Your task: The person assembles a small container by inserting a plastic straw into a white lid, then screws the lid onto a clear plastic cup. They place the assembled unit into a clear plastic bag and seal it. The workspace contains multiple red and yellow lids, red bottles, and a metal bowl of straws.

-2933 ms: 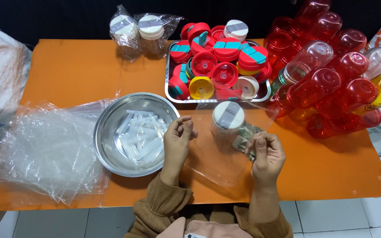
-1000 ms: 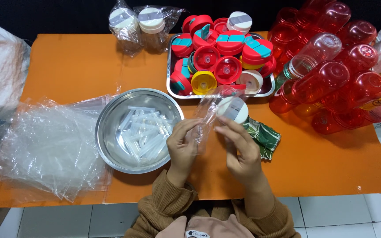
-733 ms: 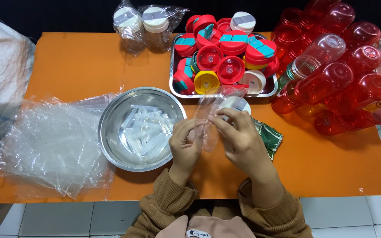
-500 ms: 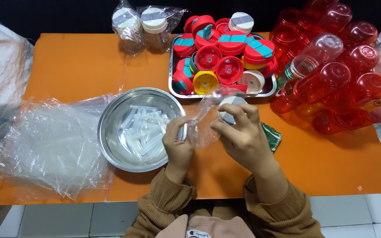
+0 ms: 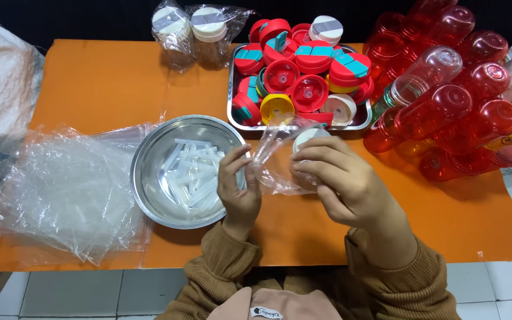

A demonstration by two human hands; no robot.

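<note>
While both hands work over the orange table [image 5: 108,89], the bottle [image 5: 308,142] sits inside the curl of the right hand [image 5: 342,186], just right of the steel bowl [image 5: 167,178], with its pale lid poking out above the fingers. The right hand's fingers are wrapped around it, pressed onto its side through a clear plastic bag [image 5: 271,163]. The bottle's long axis runs roughly away from the person, lid end pointing toward the metal tray [image 5: 232,112] of red and teal lids beyond the bowl. The left hand [image 5: 238,186], touching the bowl's right rim, pinches the bag's edge between thumb and fingers. Clear short tubes [image 5: 194,175] lie in the bowl. A stack of clear bags [image 5: 66,189] lies left of the bowl, and red bottles [image 5: 445,106] pile up well to its right
</note>
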